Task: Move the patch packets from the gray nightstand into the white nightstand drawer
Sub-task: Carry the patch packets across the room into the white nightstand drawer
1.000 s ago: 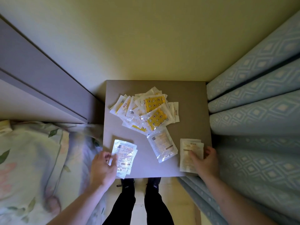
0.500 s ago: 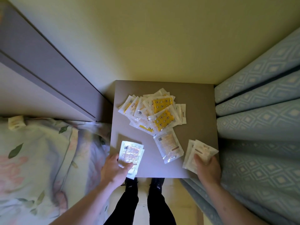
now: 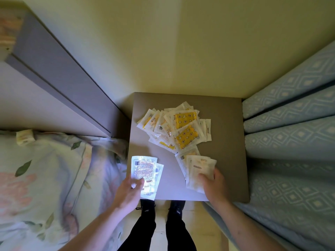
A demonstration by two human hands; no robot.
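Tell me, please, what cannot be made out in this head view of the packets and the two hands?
- White nightstand drawer: not in the head view.
- Pile of patch packets on the gray nightstand: they overlap, so no count is possible.
- Packet print: too small and glare-washed on those held by the left hand.
- Single packet: partly covered by the packets that the right hand holds.
- Fingers under the held packets: hidden.

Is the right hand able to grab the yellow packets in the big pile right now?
Probably not yet. The right hand already grips pale packets, so it is full. The way to the yellow packets on the gray nightstand looks free, though.
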